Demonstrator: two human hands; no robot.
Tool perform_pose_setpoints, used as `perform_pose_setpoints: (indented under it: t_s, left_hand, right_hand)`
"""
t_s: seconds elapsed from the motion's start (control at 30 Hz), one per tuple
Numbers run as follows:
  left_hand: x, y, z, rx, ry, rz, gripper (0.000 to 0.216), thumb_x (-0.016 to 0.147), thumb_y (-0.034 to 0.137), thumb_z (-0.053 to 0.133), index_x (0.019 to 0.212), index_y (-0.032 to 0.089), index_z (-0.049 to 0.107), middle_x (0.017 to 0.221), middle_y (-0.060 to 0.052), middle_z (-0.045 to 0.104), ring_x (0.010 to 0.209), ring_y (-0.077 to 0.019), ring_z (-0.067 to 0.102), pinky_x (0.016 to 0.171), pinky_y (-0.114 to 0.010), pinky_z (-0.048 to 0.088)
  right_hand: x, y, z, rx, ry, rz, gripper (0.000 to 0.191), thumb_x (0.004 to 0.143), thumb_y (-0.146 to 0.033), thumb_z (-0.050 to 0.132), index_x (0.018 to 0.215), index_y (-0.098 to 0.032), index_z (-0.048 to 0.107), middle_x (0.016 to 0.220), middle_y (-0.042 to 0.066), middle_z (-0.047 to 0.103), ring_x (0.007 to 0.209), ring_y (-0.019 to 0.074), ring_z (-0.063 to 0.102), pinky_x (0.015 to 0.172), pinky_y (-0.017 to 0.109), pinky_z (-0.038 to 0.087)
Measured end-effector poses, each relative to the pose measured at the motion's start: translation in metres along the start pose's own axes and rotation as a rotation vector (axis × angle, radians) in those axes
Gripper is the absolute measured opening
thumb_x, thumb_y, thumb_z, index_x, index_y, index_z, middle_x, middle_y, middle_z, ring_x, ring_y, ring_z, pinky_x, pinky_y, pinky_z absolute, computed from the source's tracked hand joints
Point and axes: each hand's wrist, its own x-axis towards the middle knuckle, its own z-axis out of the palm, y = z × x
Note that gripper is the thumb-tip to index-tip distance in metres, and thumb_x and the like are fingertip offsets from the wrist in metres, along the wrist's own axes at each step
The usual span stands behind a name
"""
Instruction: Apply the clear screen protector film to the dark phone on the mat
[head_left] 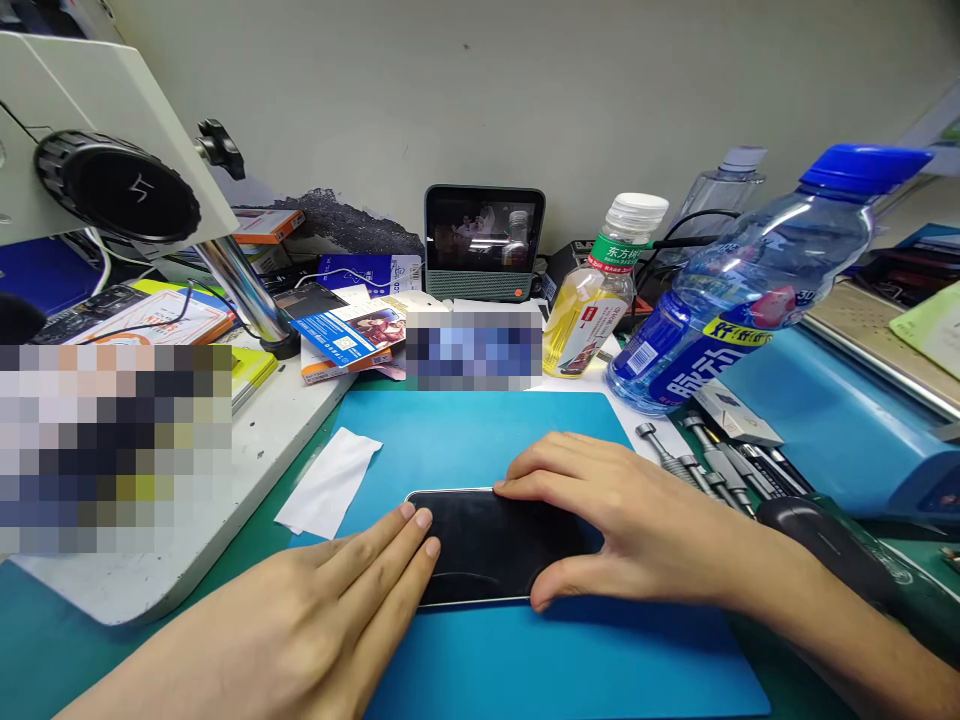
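A smartphone [487, 550] with a dark screen and a thin light edge lies flat, long side across, on a blue mat [480, 430]. My right hand [600, 510] spans its right part, fingertips at the far edge and thumb at the near edge. The fingers of my left hand [315, 600] are stretched out and rest on the phone's left end; its thumb is hidden. Beyond the left hand, a white wipe [330, 483] lies across the mat's left edge.
A microscope stand's pale base [247, 480] takes up the left. Upright on the right are a tea bottle [592, 310] and a large blue-capped bottle [720, 290], with screwdrivers [724, 460] and a black mouse [825, 545] nearer. A small display [485, 230] stands at the wall.
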Motion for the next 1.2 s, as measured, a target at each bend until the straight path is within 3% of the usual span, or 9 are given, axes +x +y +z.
perform_pose_setpoints:
  t_s: [0.27,0.43,0.53,0.73,1.2]
  left_hand:
    - [0.002,-0.004,-0.006,-0.009,-0.039,0.008,0.052,0.115,0.019,0.052,0.166,0.012,0.056,0.165,-0.016,0.065,0.146,-0.0326,0.07,0.105,-0.038,0.067]
    - [0.01,-0.019,-0.014,-0.089,0.008,-0.028,0.048,0.112,0.008,0.051,0.157,0.015,0.067,0.16,-0.01,0.07,0.144,-0.023,0.072,0.114,-0.028,0.062]
    - [0.019,-0.031,-0.026,-0.163,-0.053,0.043,0.048,0.111,0.002,0.052,0.153,0.014,0.069,0.156,-0.008,0.074,0.137,-0.0183,0.076,0.113,-0.023,0.061]
    - [0.025,-0.031,-0.032,-0.131,-0.067,0.048,0.042,0.11,0.006,0.058,0.151,0.006,0.069,0.153,-0.015,0.074,0.137,-0.0267,0.077,0.109,-0.034,0.068]
    - [0.024,-0.022,-0.027,-0.042,-0.076,0.084,0.045,0.11,0.006,0.054,0.153,0.002,0.067,0.154,-0.018,0.072,0.139,-0.0317,0.075,0.099,-0.039,0.074]
  right_hand:
    - [0.002,0.0,0.0,-0.003,0.007,-0.006,0.057,0.097,-0.06,0.086,0.135,-0.018,0.077,0.126,0.012,0.081,0.113,0.0283,0.076,0.096,0.041,0.061]
    - [0.001,0.0,-0.001,-0.004,-0.001,0.006,0.058,0.098,-0.062,0.085,0.136,-0.019,0.078,0.126,0.012,0.081,0.113,0.0294,0.077,0.095,0.041,0.062]
    - [0.002,0.001,-0.001,-0.008,-0.006,0.01,0.063,0.095,-0.067,0.085,0.136,-0.02,0.078,0.126,0.013,0.081,0.111,0.0297,0.077,0.093,0.041,0.063]
    - [0.003,0.001,-0.002,-0.015,-0.008,0.016,0.067,0.095,-0.073,0.081,0.135,-0.019,0.079,0.125,0.013,0.081,0.109,0.0298,0.078,0.091,0.042,0.063]
    - [0.003,0.0,-0.002,-0.025,-0.012,0.019,0.068,0.095,-0.074,0.08,0.136,-0.02,0.079,0.126,0.013,0.081,0.11,0.0295,0.078,0.092,0.041,0.063]
